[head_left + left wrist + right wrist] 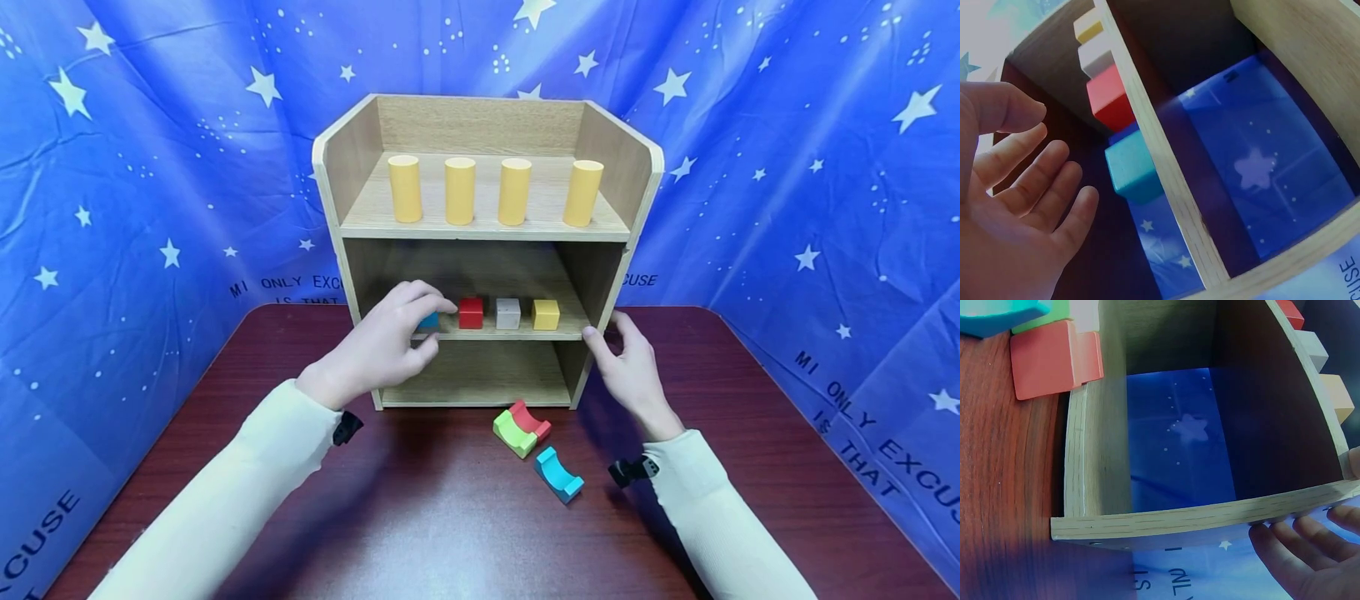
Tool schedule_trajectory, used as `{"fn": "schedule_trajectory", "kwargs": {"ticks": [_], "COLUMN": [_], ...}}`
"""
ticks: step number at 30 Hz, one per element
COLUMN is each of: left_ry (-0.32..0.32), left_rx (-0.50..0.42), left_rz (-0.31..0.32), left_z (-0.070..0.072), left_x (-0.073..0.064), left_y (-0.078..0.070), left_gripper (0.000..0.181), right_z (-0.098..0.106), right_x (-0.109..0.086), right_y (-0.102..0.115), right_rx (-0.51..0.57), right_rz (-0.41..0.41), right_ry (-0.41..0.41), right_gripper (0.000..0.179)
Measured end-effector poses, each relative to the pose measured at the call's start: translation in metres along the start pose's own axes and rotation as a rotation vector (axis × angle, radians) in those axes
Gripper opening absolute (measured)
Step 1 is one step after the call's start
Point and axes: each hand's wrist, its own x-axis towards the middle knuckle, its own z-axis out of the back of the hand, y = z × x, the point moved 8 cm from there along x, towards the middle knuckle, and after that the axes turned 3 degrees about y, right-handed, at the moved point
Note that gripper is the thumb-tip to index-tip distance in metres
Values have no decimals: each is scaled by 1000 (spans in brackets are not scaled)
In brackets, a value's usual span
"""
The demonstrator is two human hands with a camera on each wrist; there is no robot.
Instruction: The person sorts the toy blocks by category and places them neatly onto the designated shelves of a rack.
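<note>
A three-tier wooden shelf [480,125] stands on the table. My left hand [382,333] hovers before its middle tier, fingers loosely bent and holding nothing. Just past those fingers sits a blue cube [1132,165], partly hidden by the hand in the head view; a gap separates them in the left wrist view. Rightward along the same tier are a red cube [471,314], a whitish-grey cube [507,314] and a yellow cube [546,315]. My right hand [633,371] grips the shelf's right side panel, thumb at the front edge and fingers against the outer face.
Several yellow cylinders [460,192] stand upright along the top tier. On the dark red table [420,517], in front of the shelf, lie red [532,421], green [514,435] and blue [558,475] blocks with curved hollows. A blue starry cloth [150,208] hangs behind.
</note>
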Motion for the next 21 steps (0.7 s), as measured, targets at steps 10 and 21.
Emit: {"fn": "schedule_trajectory", "kwargs": {"ticks": [10, 21], "left_ry": [-34, 1], "left_rx": [-8, -31], "left_rz": [-83, -70], "left_z": [-9, -33], "left_x": [-6, -15], "left_y": [-19, -26], "left_gripper": [32, 28], "right_z": [0, 0], "right_x": [0, 0], "right_y": [0, 1], "right_rx": [1, -1], "right_rz": [-1, 1], "right_ry": [-1, -1], "right_gripper": [41, 41]}}
